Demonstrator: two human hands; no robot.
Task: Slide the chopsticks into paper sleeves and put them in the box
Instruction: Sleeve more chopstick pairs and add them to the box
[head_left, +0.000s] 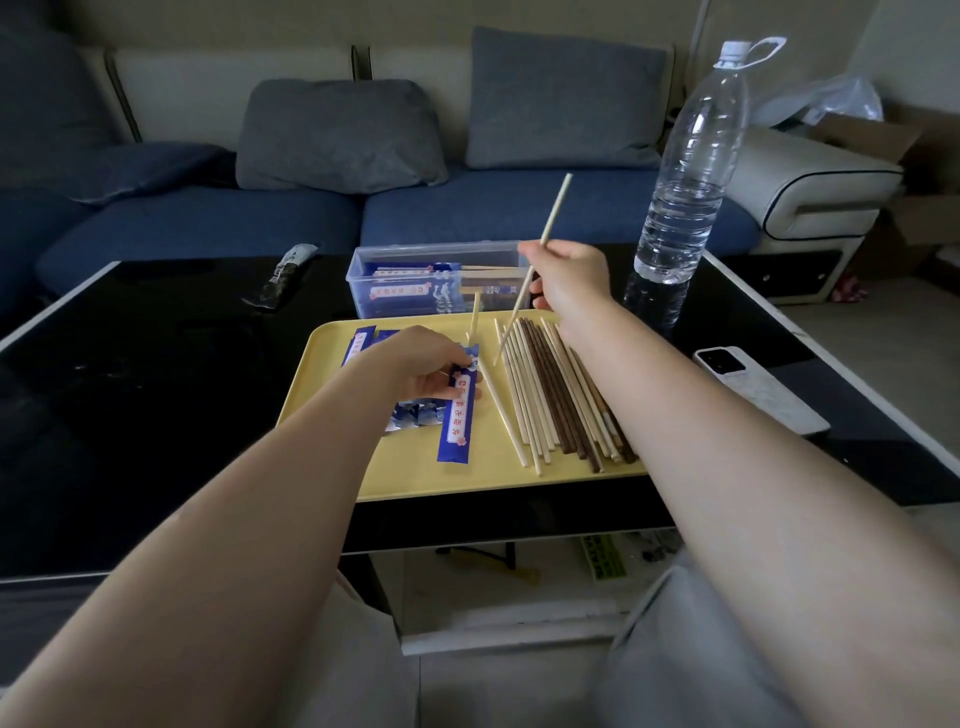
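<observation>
One chopstick in the sleeve, another up in the air over the tray.

The left hand (415, 364) pinches a blue paper sleeve (458, 415) lying on the yellow tray (467, 478), a pale chopstick (474, 314) poking out of its top end. The right hand (569, 278) grips a second pale chopstick (550, 218) near its middle, tilted, lower tip above the pile of loose chopsticks (561, 400) on the tray's right side. More sleeves (415, 415) lie under the left hand. Behind the tray stands the clear plastic box (410, 280), sleeved pairs already inside. A water bottle (691, 171) and a phone (758, 389) stand on the black table (130, 389).
</observation>
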